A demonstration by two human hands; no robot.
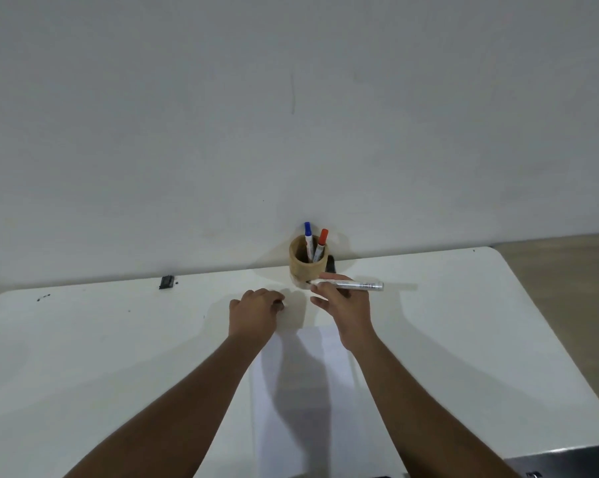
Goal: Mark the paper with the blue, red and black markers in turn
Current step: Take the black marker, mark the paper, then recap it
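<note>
Holding a white-barrelled marker (351, 285) level in your right hand (343, 305), you have its fingers closed round the barrel just in front of the wooden cup (307, 267), where the blue marker (308, 239) and red marker (320, 246) stand. Your left hand (255, 313) is curled shut; what it grips is unclear. The paper (305, 401) lies on the white table (101, 339) between your forearms.

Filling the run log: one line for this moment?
right hand: holds marker | left hand: closed, contents unclear | blue marker, red marker: in holder
</note>
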